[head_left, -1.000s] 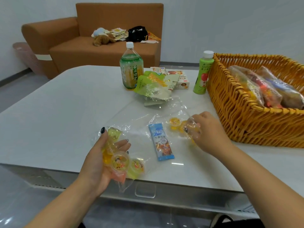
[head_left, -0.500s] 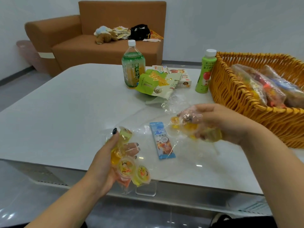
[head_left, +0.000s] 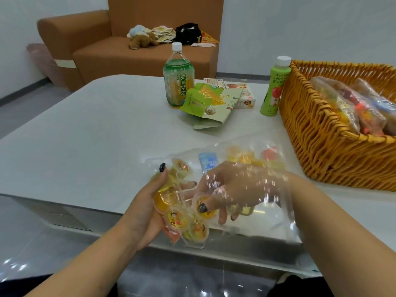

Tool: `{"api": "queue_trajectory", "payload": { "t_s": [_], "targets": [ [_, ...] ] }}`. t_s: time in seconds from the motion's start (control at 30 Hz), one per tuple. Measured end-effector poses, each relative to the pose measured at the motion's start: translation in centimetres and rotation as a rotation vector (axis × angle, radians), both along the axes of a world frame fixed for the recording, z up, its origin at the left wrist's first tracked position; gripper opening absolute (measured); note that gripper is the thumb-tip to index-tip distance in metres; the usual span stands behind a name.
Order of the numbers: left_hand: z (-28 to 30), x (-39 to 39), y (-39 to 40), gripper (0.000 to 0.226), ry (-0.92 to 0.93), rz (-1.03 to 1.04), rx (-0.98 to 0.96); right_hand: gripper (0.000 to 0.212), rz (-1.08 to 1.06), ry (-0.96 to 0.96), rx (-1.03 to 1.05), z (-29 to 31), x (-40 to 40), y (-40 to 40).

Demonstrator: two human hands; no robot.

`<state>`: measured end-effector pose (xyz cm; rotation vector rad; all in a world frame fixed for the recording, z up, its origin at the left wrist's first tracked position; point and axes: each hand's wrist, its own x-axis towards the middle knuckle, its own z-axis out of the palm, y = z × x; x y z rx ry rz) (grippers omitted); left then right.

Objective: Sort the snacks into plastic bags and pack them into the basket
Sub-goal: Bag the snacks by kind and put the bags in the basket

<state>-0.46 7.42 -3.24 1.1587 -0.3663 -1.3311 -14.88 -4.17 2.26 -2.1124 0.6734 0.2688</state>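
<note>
Head view: looking down over a white table (head_left: 90,129) toward an orange sofa (head_left: 120,50) at the far wall.
Left hand (head_left: 147,206): gripping a cluster of small jelly cups (head_left: 177,219) at the near table edge, thumb lying over the top cup, fingers curling underneath.
Right hand (head_left: 237,187): sitting inside a clear plastic bag (head_left: 276,213), thumb pressing on one jelly cup beside the left hand's bunch; whether the fingers are closing round that cup is not clear through the film.
Hands together: meeting at the cups, fingertips nearly touching.
More snacks: a blue packet (head_left: 209,162) and several yellow and red jellies (head_left: 250,157) lying under the plastic, just beyond the right hand.
Basket (head_left: 321,133): standing on the right of the table, already holding filled bags (head_left: 351,108).
Farther back: a tea bottle (head_left: 179,80), a green pouch (head_left: 205,103), a small box (head_left: 244,97) and a green juice bottle (head_left: 275,88) standing beside the basket.
</note>
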Motion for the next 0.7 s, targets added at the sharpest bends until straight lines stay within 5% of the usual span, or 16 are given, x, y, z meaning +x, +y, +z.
{"api": "queue_trajectory", "payload": {
  "t_s": [0.2, 0.37, 0.47, 0.6, 0.7],
  "targets": [
    [0.1, 0.8, -0.2, 0.066, 0.042, 0.027, -0.121, 0.019, -0.074, 0.125, 0.197, 2.2, -1.8, 0.1],
    [0.4, 0.9, -0.4, 0.048, 0.081, 0.055, -0.141, 0.031, -0.299, -0.267, 0.345, 2.7, -1.9, -0.9],
    [0.5, 0.6, -0.6, 0.046, 0.092, 0.065, -0.105, 0.053, -0.323, -0.325, 0.538, 2.5, -2.2, -1.8],
    [0.5, 0.1, -0.5, 0.047, 0.088, 0.005, -0.080, 0.069, -0.209, -0.343, 0.484, 1.8, -2.1, -1.3],
    [0.1, -0.1, -0.4, 0.052, 0.080, -0.045, -0.069, 0.056, -0.160, -0.284, 0.392, 1.2, -1.7, -1.2]
  ]
}}
